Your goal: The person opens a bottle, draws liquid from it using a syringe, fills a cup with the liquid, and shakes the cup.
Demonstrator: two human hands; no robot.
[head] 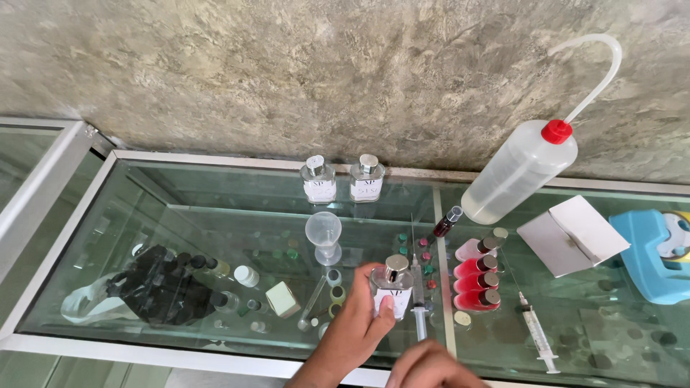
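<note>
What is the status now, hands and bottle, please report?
Left hand grips the small clear bottle on the glass counter. Right hand low at frame edge, grip unclear. Syringe lies right beside the bottle.

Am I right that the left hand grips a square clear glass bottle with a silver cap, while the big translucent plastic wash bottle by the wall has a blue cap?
Not quite: in the head view the translucent plastic wash bottle has a red cap, not blue. The left hand does grip the square clear glass bottle with a silver cap.
</note>
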